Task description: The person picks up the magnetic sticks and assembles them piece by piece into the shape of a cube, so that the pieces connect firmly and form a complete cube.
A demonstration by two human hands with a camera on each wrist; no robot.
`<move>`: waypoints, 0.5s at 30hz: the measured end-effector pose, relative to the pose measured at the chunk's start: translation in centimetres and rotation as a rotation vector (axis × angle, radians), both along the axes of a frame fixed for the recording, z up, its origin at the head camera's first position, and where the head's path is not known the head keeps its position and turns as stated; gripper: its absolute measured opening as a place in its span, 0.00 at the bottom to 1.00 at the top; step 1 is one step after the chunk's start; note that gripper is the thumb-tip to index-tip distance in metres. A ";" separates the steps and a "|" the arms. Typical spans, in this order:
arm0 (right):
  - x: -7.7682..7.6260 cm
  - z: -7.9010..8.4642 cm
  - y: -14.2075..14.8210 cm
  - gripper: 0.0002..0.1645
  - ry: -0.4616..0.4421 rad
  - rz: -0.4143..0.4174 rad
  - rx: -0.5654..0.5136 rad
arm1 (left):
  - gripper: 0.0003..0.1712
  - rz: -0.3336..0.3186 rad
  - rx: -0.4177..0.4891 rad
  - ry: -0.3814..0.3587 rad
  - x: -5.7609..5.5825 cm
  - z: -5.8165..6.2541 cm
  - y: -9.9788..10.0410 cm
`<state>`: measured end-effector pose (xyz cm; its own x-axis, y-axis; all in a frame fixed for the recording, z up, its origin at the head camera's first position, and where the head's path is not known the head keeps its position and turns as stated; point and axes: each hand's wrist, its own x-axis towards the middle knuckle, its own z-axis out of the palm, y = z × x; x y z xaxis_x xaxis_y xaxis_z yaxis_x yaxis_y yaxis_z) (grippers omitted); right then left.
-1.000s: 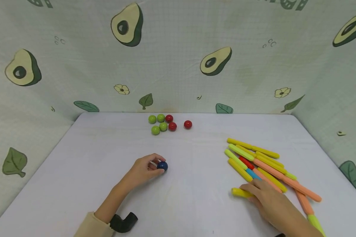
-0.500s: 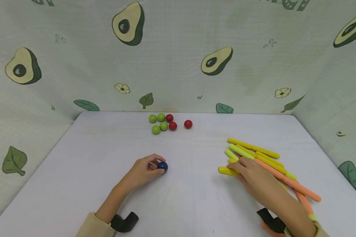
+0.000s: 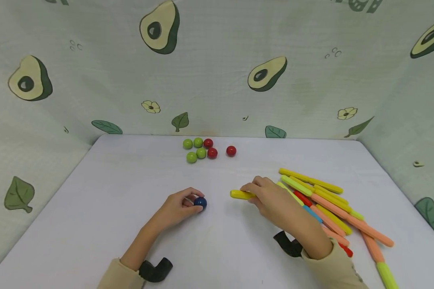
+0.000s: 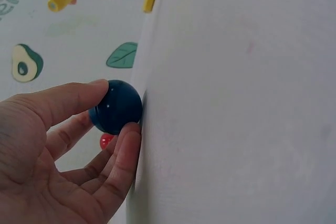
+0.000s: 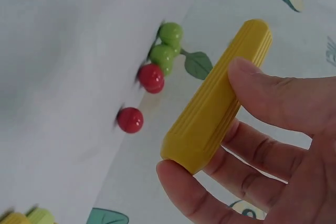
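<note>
My left hand (image 3: 178,208) holds a dark blue ball (image 3: 200,203) between thumb and fingertips, low at the white table. In the left wrist view the glossy blue ball (image 4: 118,107) sits between the thumb and curled fingers. My right hand (image 3: 276,204) pinches a short yellow ridged rod (image 3: 240,194), its free end pointing left toward the ball, a gap between them. The right wrist view shows the yellow rod (image 5: 215,103) whole, with the thumb (image 5: 247,74) on one side and fingers behind it and at its near end.
Several green balls (image 3: 191,157) and red balls (image 3: 231,151) lie near the table's back edge. At the right is a loose pile of yellow, lime, orange, red and blue rods (image 3: 347,212). A patterned cloth (image 3: 217,80) hangs behind the white table (image 3: 94,208).
My right hand has carried the yellow rod left and away from me, off the rod pile and toward the blue ball. My left hand has stayed in place with the ball.
</note>
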<state>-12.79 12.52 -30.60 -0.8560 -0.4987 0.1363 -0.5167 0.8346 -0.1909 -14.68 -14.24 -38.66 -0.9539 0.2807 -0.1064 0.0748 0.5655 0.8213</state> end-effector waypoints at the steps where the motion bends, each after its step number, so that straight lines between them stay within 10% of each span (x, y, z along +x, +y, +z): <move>1: -0.2 0.0 -0.5 0.16 -0.026 -0.001 -0.001 | 0.16 0.004 -0.005 -0.005 0.0 0.0 0.0; 15: -2.8 -1.5 -3.6 0.16 -0.234 0.152 -0.057 | 0.17 0.000 0.008 -0.020 0.1 0.1 0.0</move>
<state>-15.61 8.94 -32.10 -0.7833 -0.6211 -0.0248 -0.5717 0.7355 -0.3638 -14.57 -14.27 -38.57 -0.9516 0.2818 -0.1230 0.0588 0.5593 0.8269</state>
